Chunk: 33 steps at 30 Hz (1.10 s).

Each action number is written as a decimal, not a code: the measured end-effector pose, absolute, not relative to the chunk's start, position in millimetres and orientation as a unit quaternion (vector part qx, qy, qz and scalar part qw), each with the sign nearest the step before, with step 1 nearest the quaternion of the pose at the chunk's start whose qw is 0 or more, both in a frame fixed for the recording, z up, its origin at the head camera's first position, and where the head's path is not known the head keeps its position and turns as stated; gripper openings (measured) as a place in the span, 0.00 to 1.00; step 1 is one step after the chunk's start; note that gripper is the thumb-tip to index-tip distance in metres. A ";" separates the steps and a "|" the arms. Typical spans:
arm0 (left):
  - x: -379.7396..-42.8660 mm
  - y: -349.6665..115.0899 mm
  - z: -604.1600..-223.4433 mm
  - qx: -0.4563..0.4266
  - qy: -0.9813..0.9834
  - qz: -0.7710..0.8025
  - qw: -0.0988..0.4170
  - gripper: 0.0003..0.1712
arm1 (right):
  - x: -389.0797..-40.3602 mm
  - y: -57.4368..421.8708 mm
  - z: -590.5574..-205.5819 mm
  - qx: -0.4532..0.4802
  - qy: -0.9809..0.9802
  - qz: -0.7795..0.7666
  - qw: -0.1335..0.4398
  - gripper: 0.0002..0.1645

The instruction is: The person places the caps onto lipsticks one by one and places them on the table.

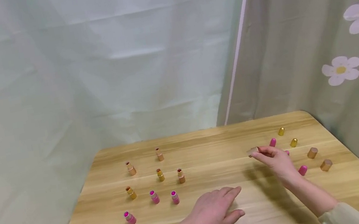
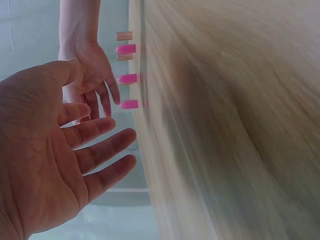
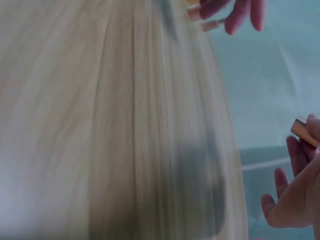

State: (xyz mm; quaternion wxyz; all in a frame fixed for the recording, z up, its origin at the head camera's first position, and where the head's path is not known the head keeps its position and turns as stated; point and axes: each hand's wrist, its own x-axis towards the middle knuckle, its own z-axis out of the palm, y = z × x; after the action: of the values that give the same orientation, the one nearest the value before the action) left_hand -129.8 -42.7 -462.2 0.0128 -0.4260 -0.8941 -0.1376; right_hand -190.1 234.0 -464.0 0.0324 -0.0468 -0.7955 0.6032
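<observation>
In the head view, my right grip (image 1: 277, 165) is pinching a copper-coloured cap (image 1: 252, 151) right of centre, and my left grip (image 1: 213, 212) is hovering wide over the counter (image 1: 206, 149) at lower centre. The left wrist view is showing my left fingers (image 2: 107, 149) spread at left; the right wrist view, the cap at the right edge.

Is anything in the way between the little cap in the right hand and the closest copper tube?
Nothing visible: from the cap in the right hand to that tube, the head view shows bare tabletop. The left hand is off that path, on the near side.
</observation>
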 end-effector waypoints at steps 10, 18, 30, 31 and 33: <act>-127.7 -54.4 -457.9 -0.416 -0.898 -0.143 0.002 0.35 | -203.8 219.2 -472.5 -0.047 -0.772 0.634 -0.007 0.30; -128.2 -62.8 -458.4 -0.399 -0.904 -0.151 -0.016 0.35 | -211.2 210.8 -472.2 -0.042 -0.715 0.698 -0.007 0.25; -126.9 -67.3 -455.6 -0.392 -0.908 -0.148 -0.018 0.34 | -215.7 203.4 -470.9 -0.083 -0.588 0.803 -0.049 0.09; -126.8 -68.0 -454.7 -0.392 -0.908 -0.149 -0.018 0.34 | -215.8 203.4 -471.0 -0.088 -0.576 0.811 -0.055 0.08; -126.5 -70.4 -453.0 -0.393 -0.907 -0.148 -0.013 0.34 | -215.9 203.4 -470.7 -0.099 -0.551 0.826 -0.064 0.06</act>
State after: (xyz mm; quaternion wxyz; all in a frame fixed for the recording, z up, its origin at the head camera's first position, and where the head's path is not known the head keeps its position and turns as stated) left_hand -126.5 -70.4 -453.0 -0.0131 -0.3929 -0.9075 -0.1479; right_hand -215.9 203.4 -470.7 -0.0639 -0.0988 -0.5510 0.8262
